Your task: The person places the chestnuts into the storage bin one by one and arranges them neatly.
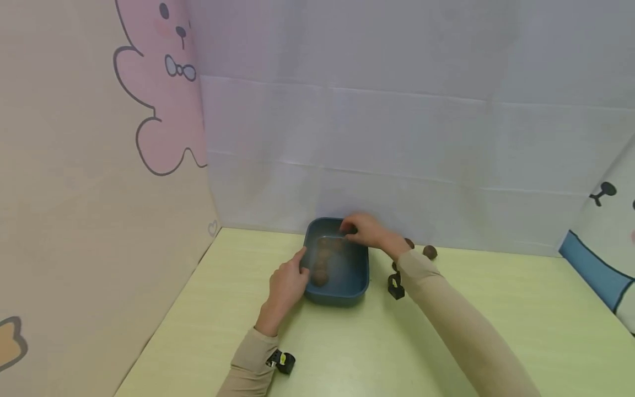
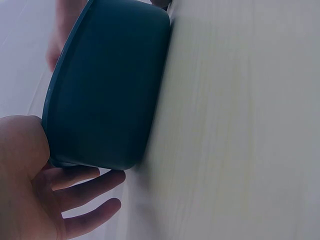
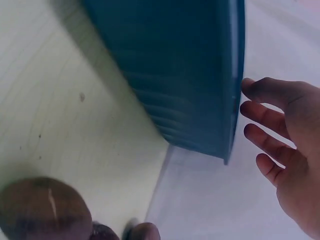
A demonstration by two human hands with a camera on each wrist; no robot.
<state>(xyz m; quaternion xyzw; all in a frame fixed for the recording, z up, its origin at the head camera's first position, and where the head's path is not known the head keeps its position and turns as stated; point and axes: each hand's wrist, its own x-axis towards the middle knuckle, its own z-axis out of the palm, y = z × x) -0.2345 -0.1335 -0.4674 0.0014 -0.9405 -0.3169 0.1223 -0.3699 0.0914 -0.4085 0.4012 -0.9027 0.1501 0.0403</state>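
Observation:
A dark blue plastic basin (image 1: pixel 342 298) stands on the table near the back wall, with several brown round balls (image 1: pixel 321 275) in it, blurred in the head view. At its left rim, my left hand (image 1: pixel 289 282) holds the basin, thumb at the edge and fingers against the outside in the left wrist view. Over the far right corner of the basin is my right hand (image 1: pixel 368 230), its fingers (image 3: pixel 267 117) bent loosely and spaced apart. No ball shows between them in the right wrist view.
Outside the basin, to its right, several more brown balls (image 1: pixel 430 252) lie on the pale yellow table (image 1: pixel 496 309), some partly behind the right forearm. A white sheet wall (image 1: pixel 397 138) rises close behind the basin. On the left stands a wall (image 1: pixel 89 193) with cartoon prints.

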